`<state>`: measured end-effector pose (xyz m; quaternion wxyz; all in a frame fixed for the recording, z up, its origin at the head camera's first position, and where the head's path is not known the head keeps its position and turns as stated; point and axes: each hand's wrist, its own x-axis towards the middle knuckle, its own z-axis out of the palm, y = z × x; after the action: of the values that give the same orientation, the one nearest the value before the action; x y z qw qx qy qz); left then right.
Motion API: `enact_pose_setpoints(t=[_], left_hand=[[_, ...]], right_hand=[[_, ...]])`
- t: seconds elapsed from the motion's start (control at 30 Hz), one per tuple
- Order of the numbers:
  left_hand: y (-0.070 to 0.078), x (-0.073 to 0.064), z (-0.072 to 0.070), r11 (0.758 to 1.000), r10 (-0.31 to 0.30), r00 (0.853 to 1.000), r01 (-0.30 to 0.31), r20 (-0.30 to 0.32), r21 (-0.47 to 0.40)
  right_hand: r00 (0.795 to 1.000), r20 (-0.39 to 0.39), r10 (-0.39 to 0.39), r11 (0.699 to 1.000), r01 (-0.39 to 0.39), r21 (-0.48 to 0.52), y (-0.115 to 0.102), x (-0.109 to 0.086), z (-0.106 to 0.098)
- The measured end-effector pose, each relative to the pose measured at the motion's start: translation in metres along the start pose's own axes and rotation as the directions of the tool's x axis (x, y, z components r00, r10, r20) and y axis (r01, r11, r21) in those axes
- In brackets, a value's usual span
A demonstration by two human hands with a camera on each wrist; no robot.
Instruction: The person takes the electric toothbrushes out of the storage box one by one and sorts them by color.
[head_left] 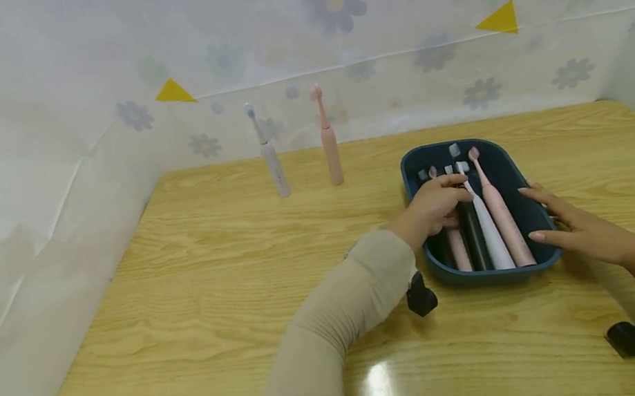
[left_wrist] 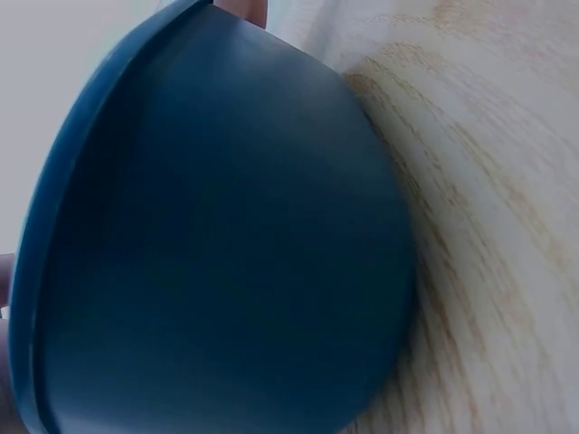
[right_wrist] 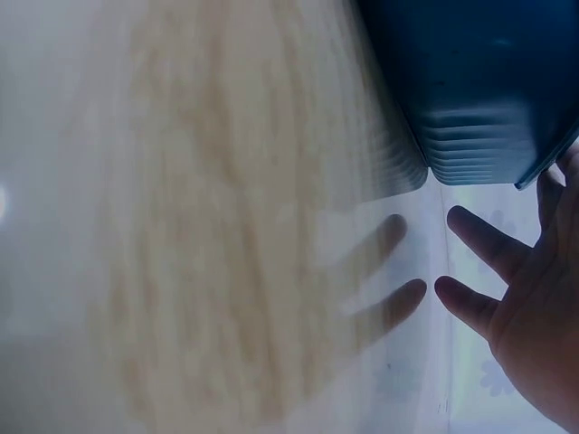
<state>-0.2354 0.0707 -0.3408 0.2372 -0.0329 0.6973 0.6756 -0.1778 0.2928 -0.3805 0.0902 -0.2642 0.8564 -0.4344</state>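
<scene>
In the head view, we see a blue basin (head_left: 447,278) on the wooden table (head_left: 201,329). The left hand (head_left: 435,206) reaches into it; its fingers are bent around the upper part of a black toothbrush (head_left: 475,241) and seem to pinch it. Just beside this brush lie a white toothbrush (head_left: 492,235) and pink ones. The right hand (head_left: 577,228) is at the basin's right rim, fingers spread wide, gripping nothing. Farther back, a whitish toothbrush (head_left: 275,170) and a pink toothbrush (head_left: 332,157) stand apart from the basin.

In the left wrist view, the basin's outer wall fills most of the place, so we cannot tell the left hand's hold there.

In the right wrist view, we find the right hand beside the basin, two fingers stretched and apart.
</scene>
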Motion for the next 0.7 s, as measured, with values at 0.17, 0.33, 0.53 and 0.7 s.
enact_pose_setpoints(t=[0.17,0.33,0.53,0.7], left_hand=[[-0.0015,-0.0015,-0.0005,0.994,0.101,0.995,-0.101,0.003,0.045],[-0.0021,-0.0029,0.0006,0.99,0.135,0.991,-0.135,-0.006,0.036],[-0.0046,-0.0042,0.0031,0.98,0.192,0.981,-0.19,-0.025,0.057],[-0.0068,-0.0041,0.0034,0.98,0.2,0.98,-0.2,-0.02,-0.006]], right_hand=[[1.0,0.003,0.002,1.0,-0.002,0.005,0.0002,0.0001,-0.0003],[1.0,0.003,0.0,1.0,0.0,0.006,-0.0003,0.0011,-0.001],[1.0,0.006,0.0,1.0,0.0,0.004,-0.001,0.0012,-0.0013],[1.0,0.009,0.008,1.0,-0.008,0.005,-0.0014,0.0005,-0.0004]])
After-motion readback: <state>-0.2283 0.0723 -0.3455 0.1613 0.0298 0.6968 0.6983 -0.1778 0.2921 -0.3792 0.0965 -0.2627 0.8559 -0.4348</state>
